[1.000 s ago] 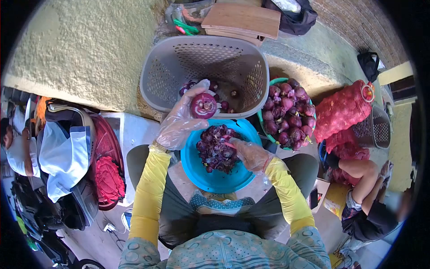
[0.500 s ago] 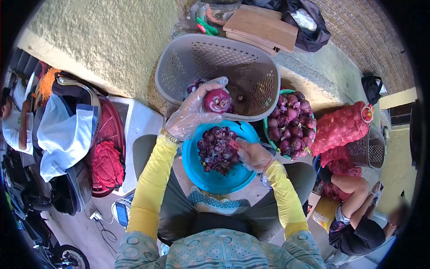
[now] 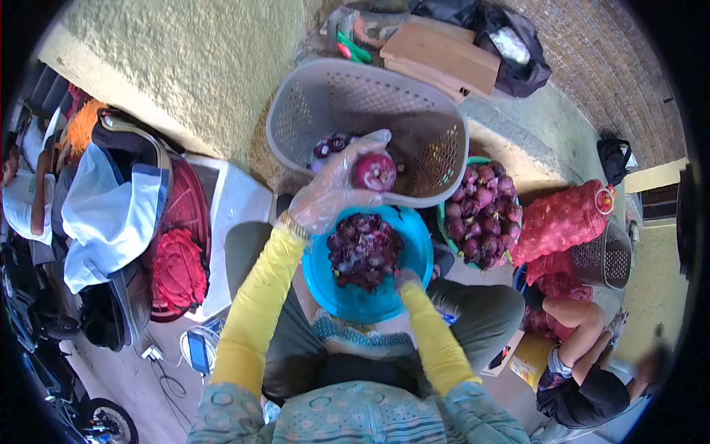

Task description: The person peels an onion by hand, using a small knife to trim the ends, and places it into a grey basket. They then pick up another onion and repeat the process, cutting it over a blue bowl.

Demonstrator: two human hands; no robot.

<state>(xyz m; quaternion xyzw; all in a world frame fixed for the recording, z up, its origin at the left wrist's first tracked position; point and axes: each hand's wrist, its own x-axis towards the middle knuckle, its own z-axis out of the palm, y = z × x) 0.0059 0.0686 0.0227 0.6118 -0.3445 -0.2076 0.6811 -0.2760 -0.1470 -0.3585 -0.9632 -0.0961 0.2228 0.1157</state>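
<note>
In a clear plastic glove, my left hand [image 3: 331,186] holds a peeled red onion [image 3: 374,172] over the near edge of a grey perforated basket [image 3: 436,118]. A few onions [image 3: 334,144] lie inside that basket. My right hand [image 3: 407,280] is at the right rim of a blue basin [image 3: 333,300]; it is blurred and its fingers are hard to make out. Dark onion skins and scraps [image 3: 364,250] are heaped in the basin, which sits between my knees.
Right of the basin stands a green-rimmed basket of red onions [image 3: 482,211], then red mesh sacks [image 3: 562,222]. A person [image 3: 592,370] sits at lower right. A white stand [image 3: 237,214] is on the left, with a phone [image 3: 198,351] near it. Boards [image 3: 441,58] lie at the top.
My right hand has moved down from the onion scraps to the basin's right rim, and the red piece at its fingers no longer shows. My left hand still holds the onion; the view has shifted slightly.
</note>
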